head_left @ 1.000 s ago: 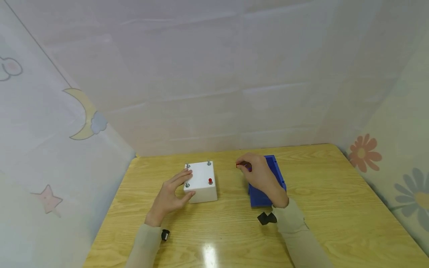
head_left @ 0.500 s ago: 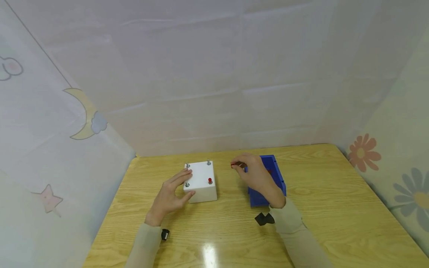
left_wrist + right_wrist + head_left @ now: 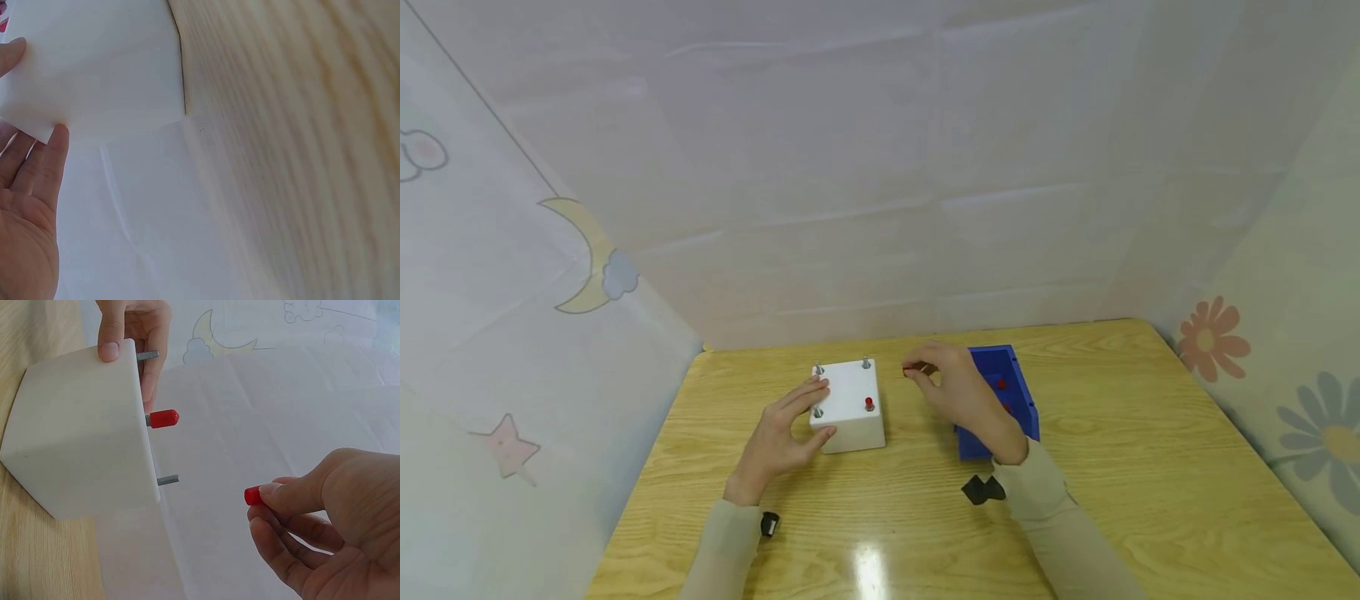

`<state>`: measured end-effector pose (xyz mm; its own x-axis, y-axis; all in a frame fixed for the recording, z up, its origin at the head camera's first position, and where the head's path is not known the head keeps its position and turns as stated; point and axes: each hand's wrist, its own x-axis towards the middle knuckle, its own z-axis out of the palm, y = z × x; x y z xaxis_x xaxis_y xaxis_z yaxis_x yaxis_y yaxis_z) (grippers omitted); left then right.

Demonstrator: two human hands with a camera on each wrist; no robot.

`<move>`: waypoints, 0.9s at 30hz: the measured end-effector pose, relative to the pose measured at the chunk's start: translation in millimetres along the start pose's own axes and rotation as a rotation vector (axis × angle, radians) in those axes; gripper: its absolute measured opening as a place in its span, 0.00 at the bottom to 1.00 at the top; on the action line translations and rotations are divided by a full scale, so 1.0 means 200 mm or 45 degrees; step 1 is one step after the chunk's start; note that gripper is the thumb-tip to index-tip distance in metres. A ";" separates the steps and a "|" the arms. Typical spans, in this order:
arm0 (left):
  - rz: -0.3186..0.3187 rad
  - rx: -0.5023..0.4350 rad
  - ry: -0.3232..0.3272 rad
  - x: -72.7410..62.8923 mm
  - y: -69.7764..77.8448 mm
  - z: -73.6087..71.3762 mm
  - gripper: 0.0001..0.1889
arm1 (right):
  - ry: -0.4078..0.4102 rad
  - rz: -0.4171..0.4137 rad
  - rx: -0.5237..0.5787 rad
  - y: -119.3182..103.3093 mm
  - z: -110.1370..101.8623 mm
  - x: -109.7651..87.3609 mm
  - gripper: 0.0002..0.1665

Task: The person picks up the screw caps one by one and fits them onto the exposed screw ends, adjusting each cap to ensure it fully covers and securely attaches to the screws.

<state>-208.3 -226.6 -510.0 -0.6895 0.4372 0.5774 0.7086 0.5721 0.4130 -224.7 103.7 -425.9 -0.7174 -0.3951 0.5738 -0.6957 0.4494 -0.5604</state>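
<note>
A white box point(image 3: 853, 387) stands on the table with a threaded bolt upright near each top corner. The near right bolt wears a red cap point(image 3: 165, 418); bare thread shows on the others, such as the bolt point(image 3: 168, 480) in the right wrist view. My left hand point(image 3: 781, 440) grips the box at its near left corner, fingers over the top and thumb against the front face. Between right thumb and forefinger, my right hand point(image 3: 957, 390) pinches another red cap point(image 3: 252, 495), held in the air right of the box and apart from the bolts.
Right of the box, partly under my right forearm, is a blue bin point(image 3: 973, 448) with red caps point(image 3: 1002, 384) inside. The wooden table point(image 3: 895, 525) meets a pale cloth backdrop point(image 3: 880, 208) at its far edge.
My right hand has moved left from over the blue bin toward the box, carrying the red cap. More of the bin's inside now shows. My left hand stays on the box.
</note>
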 end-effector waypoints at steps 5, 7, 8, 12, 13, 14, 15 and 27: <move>-0.009 0.008 -0.008 0.00 -0.01 0.00 0.32 | 0.008 -0.034 0.001 -0.01 0.01 0.01 0.07; -0.013 0.009 -0.012 0.00 -0.01 0.00 0.32 | -0.005 -0.024 0.006 -0.01 0.02 0.02 0.07; -0.015 0.009 -0.014 -0.01 -0.01 0.00 0.32 | -0.013 -0.011 0.008 -0.02 0.02 0.02 0.07; -0.014 0.015 -0.017 0.00 -0.01 0.00 0.32 | -0.028 -0.009 0.023 -0.03 0.03 0.04 0.07; -0.013 0.018 -0.017 0.00 -0.01 0.00 0.32 | -0.026 -0.019 0.027 -0.03 0.04 0.04 0.07; -0.011 0.019 -0.016 0.00 -0.01 0.00 0.32 | -0.024 -0.030 0.034 -0.04 0.04 0.05 0.07; -0.008 0.022 -0.015 0.00 -0.01 0.00 0.32 | -0.023 -0.041 0.039 -0.04 0.05 0.05 0.07; 0.011 -0.002 -0.003 0.01 -0.01 0.00 0.32 | -0.050 -0.093 0.072 -0.08 0.10 0.08 0.08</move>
<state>-210.0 -226.9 -509.8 -0.6839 0.4434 0.5794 0.7146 0.5673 0.4094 -226.1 74.1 -420.2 -0.6650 -0.4570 0.5907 -0.7462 0.3730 -0.5515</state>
